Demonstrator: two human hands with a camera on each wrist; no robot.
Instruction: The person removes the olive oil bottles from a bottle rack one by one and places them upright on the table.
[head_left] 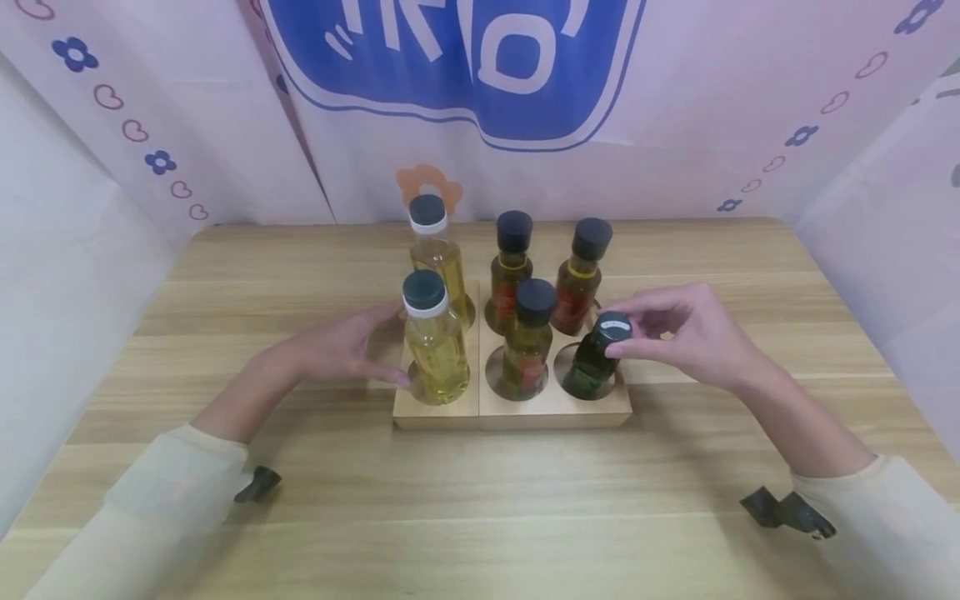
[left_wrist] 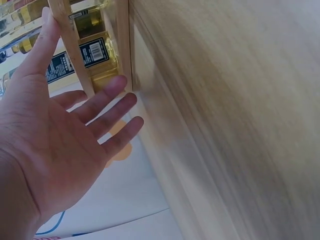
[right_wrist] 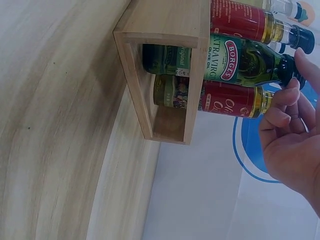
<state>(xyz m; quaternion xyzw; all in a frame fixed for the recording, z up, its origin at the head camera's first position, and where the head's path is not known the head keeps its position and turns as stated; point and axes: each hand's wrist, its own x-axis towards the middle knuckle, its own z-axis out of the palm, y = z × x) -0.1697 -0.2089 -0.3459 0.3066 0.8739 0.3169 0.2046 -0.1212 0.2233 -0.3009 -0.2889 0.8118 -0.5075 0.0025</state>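
Observation:
My right hand (head_left: 686,337) pinches the black cap of a dark green olive oil bottle (right_wrist: 255,64) between thumb and fingers. That bottle leans slightly in the front right hole of a wooden bottle rack (head_left: 555,410), its base inside. At the rack's left side, my left hand (left_wrist: 57,140) has its fingers stretched out, with the thumb along the top edge. Nearest to it, in the front left hole, stands a clear bottle of pale yellow oil (head_left: 437,354) with a dark green cap.
Behind it is another pale yellow oil bottle (head_left: 438,262). Three black-capped bottles with red labels fill other holes, among them the front middle bottle (head_left: 527,354). The rack stands on a wood-grain table (head_left: 480,508), with a printed curtain (head_left: 360,158) behind.

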